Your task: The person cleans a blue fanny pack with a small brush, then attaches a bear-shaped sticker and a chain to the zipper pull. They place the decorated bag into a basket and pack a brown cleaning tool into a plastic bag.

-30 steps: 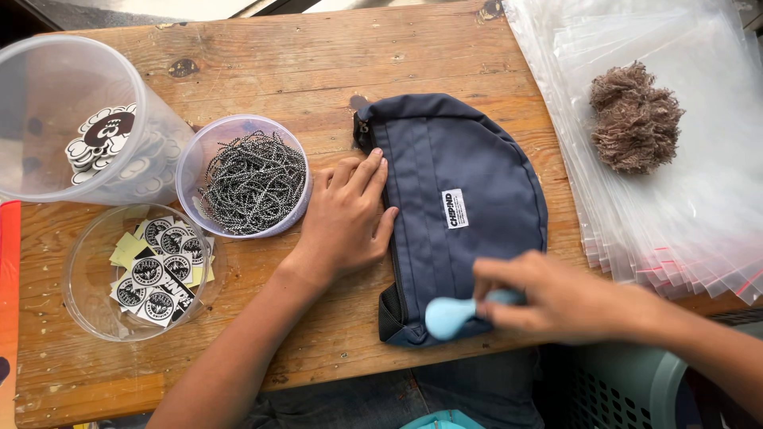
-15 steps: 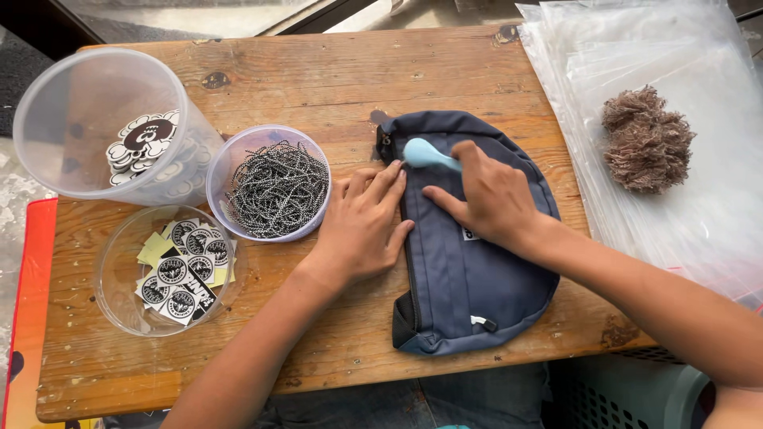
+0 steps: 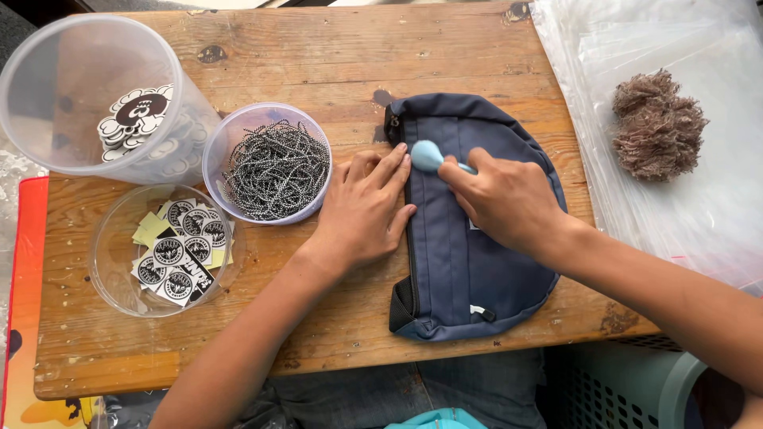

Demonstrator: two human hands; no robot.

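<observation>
A navy blue zip pouch (image 3: 461,262) lies flat on the wooden table (image 3: 334,63). My left hand (image 3: 362,210) rests flat at the pouch's left edge, fingers spread, pressing on the table and the pouch. My right hand (image 3: 505,199) is on top of the pouch, closed around a light blue round-ended tool (image 3: 429,156) whose head touches the fabric near the upper left of the pouch.
Left of my hands stand a bowl of black-and-white cords (image 3: 274,168), a clear tub of round stickers (image 3: 135,119) and a clear bowl of square tags (image 3: 171,253). Clear plastic bags (image 3: 699,143) with a brown fibre clump (image 3: 658,125) lie at the right. A basket (image 3: 628,389) sits below the table edge.
My right hand has carried the blue tool from the pouch's lower end up to its upper left part. My left hand has stayed at the pouch's left edge.
</observation>
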